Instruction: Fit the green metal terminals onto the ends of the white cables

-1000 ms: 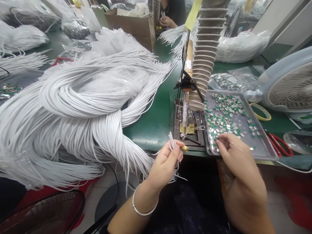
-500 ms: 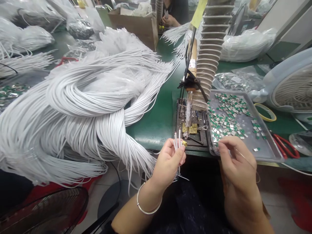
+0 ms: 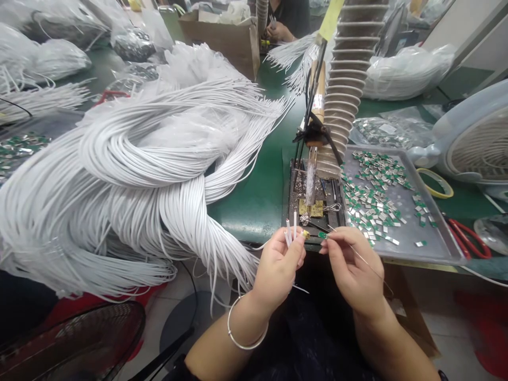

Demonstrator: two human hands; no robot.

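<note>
My left hand (image 3: pixel 280 262) is closed around a few white cables (image 3: pixel 295 221), their stripped ends pointing up. A small yellow piece (image 3: pixel 305 234) shows at its fingertips; I cannot tell what it is. In a pinch at the fingertips of my right hand (image 3: pixel 355 272) is a small green circuit board (image 3: pixel 322 235), held close to the left fingertips. A thin solder wire (image 3: pixel 363 260) also runs through the right hand. Just beyond both hands, a soldering iron (image 3: pixel 317 103) hangs tip down over a dirty tray with a yellow sponge (image 3: pixel 311 208).
Large bundles of white cable (image 3: pixel 159 174) cover the left side. On the right are a grey tray (image 3: pixel 413 248) of small circuit boards, red-handled pliers (image 3: pixel 470 238), a tape roll (image 3: pixel 435 183) and a fan (image 3: pixel 476 132). A ribbed hose (image 3: pixel 351 79) hangs overhead. Another person's hand (image 3: pixel 280 33) is across the table.
My right hand has moved left from the edge of the board tray to beside my left hand, and a green circuit board now shows at its fingertips. The left hand has barely moved.
</note>
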